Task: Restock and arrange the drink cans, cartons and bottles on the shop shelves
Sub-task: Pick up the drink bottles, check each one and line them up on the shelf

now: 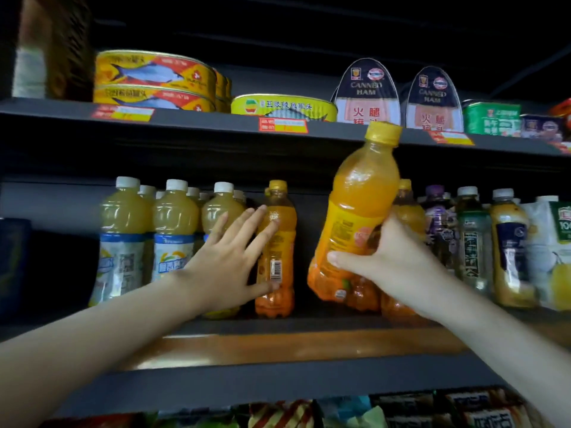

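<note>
The right hand grips an orange juice bottle low on its body. The thumb stretches across the front below the label and the fingers curl round the far side. The bottle is lifted clear of the middle shelf and tilted, its yellow cap leaning up and away from the hand, in front of the edge of the upper shelf. Directly behind this hand stands a second orange bottle, partly hidden by the knuckles and wrist. The left hand is flat and spread with straight fingers. Its fingertips lie against a standing orange bottle and its thumb touches the same bottle low down by the barcode, without closing round it. A dark gap on the shelf lies between the two hands. Behind the left hand and to its outer side stand rows of pale yellow bottles with white caps. To the outer side of the right hand are a purple bottle, a dark green tea bottle, a yellow bottle with a navy label and a white carton. Above both hands, the upper shelf carries flat fish tins, a yellow oval tin and two canned ham tins. Below the wrists, snack packets show at the lower edge.
</note>
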Motion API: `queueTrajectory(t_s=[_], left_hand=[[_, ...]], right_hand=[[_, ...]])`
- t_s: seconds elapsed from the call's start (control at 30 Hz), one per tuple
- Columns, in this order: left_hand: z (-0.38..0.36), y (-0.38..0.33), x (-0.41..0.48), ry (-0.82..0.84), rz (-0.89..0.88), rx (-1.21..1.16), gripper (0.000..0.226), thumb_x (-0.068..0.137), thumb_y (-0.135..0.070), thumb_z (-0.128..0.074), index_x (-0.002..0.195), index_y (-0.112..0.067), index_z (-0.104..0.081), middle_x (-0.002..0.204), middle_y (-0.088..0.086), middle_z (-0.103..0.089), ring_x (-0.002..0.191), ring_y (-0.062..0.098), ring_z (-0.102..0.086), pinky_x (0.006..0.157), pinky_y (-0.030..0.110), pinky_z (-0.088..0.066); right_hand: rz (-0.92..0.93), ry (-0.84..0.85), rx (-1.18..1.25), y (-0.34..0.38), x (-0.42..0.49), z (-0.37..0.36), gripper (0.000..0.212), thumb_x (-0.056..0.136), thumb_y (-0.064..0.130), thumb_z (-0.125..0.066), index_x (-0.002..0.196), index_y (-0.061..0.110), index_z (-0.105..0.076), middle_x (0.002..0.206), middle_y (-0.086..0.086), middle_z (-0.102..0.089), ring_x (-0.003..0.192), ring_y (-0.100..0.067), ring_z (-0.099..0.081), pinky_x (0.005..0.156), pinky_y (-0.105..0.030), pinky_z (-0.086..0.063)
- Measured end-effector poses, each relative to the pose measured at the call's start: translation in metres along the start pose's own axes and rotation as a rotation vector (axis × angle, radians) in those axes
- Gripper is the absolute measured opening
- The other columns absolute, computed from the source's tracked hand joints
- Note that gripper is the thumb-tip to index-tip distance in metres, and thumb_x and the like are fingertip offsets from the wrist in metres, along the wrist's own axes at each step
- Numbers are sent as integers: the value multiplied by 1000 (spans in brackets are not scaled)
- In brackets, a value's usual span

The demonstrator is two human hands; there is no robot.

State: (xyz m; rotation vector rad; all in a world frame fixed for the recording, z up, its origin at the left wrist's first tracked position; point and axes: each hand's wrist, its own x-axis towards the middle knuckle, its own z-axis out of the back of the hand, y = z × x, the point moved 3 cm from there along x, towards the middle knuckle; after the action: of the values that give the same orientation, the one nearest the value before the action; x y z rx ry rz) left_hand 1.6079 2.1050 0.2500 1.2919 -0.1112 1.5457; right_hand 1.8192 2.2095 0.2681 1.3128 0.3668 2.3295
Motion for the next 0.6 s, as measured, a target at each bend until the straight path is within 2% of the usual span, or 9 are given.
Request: queueTrajectory(t_s=[0.1, 0.17, 0.27, 0.33, 0.47, 0.53, 0.6], left_hand=[[-6, -7, 5, 7, -31, -9, 95, 80, -74, -30, 147, -7, -27, 148, 22, -39, 134, 35, -44, 102, 63, -37], [-7, -9, 7, 1, -51, 1, 96, 79, -73, -31, 146, -5, -28, 148, 23, -39, 134, 36, -44, 102, 62, -38], [-9, -12, 9, -66, -81, 51, 99, 73, -71, -46, 144, -1, -38, 147, 25, -40, 132, 38, -46, 101, 61, -38], [-13, -11, 8, -77, -93, 82, 103, 68, -70, -57, 143, 0, -40, 148, 25, -39, 133, 39, -44, 102, 61, -38], [-15, -11, 11, -41, -80, 83, 102, 71, -73, -40, 145, -4, -29, 150, 23, -35, 136, 37, -40, 107, 57, -35], [-17, -9, 12, -29, -96, 99, 104, 73, -77, -33, 146, -5, -27, 153, 22, -32, 139, 37, -35, 112, 55, -27], [-18, -4, 13, -13, -132, 130, 109, 71, -82, -31, 147, -5, -27, 154, 21, -29, 142, 37, -29, 111, 53, -20]], right_hand=[[65, 15, 54, 8, 10, -8, 81, 73, 31, -83, 138, 23, -34, 119, 7, -48, 106, -9, -46, 84, -22, -36], [80, 57, 43, 4, 10, -16, 83, 74, 30, -82, 139, 25, -31, 120, 9, -44, 108, -6, -42, 86, -21, -34], [25, 164, 40, -10, 13, -33, 81, 76, 26, -81, 139, 25, -31, 117, 10, -42, 106, -4, -41, 84, -18, -34], [-58, 227, 47, -19, 21, -45, 82, 76, 26, -82, 139, 22, -31, 125, 5, -46, 109, -8, -43, 86, -23, -37], [-208, 255, 85, -30, 45, -64, 93, 71, 27, -86, 141, 14, -26, 134, -6, -49, 120, -23, -51, 96, -39, -48], [-214, 273, 98, -30, 55, -72, 104, 75, 26, -83, 147, 13, -9, 136, -8, -46, 120, -25, -50, 94, -37, -48], [-176, 256, 100, -30, 58, -78, 107, 78, 23, -81, 146, 18, 1, 135, -9, -48, 117, -24, -52, 93, -34, -47]])
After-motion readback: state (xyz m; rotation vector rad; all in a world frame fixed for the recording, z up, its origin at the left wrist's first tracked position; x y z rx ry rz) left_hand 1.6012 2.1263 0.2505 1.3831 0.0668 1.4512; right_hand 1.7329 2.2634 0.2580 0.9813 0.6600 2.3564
